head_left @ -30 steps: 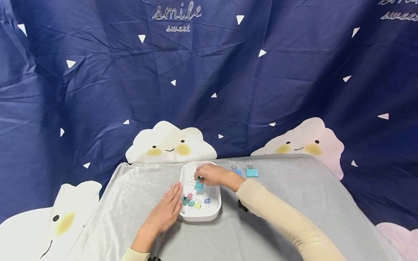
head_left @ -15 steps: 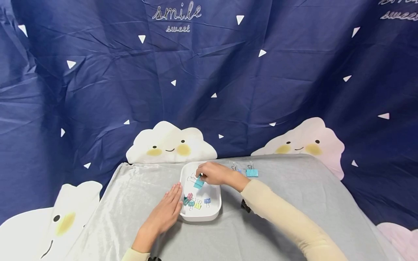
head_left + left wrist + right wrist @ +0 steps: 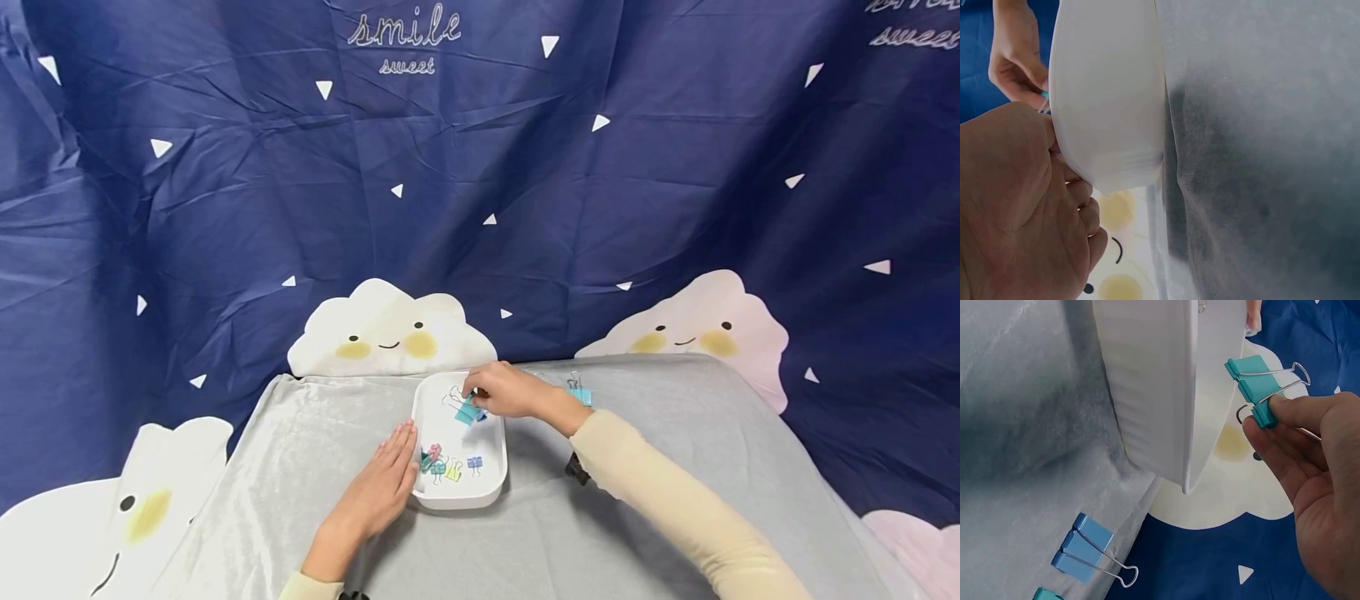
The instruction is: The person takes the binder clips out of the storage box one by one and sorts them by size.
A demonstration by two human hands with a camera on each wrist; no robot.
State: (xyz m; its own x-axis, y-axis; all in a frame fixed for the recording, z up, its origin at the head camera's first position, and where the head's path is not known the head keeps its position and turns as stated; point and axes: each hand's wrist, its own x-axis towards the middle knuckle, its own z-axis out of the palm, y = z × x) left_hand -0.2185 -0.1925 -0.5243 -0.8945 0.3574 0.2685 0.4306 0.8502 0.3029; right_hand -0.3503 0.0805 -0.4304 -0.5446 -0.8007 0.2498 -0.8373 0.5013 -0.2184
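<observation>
My right hand (image 3: 504, 390) pinches a large teal binder clip (image 3: 1257, 387) between thumb and fingers, over the far right part of a white tray (image 3: 459, 502). The clip's wire handles are folded out to one side. A small dark blue patch shows just beside it in the head view; what it is cannot be told. My left hand (image 3: 378, 483) lies with straight fingers against the tray's left side. Small binder clips lie in the tray's near part: pink (image 3: 435, 452), yellow (image 3: 453, 472), blue (image 3: 475, 462), and teal (image 3: 438, 469).
Right of the tray, a large blue binder clip (image 3: 1088, 547) and another teal clip (image 3: 581, 396) lie on the grey cloth (image 3: 637, 500). The right arm hides most of the blue one from the head view. A dark blue curtain (image 3: 480, 167) hangs behind.
The right hand has moved a little right and away within the tray, carrying the teal binder clip. The left hand has stayed at the tray's side.
</observation>
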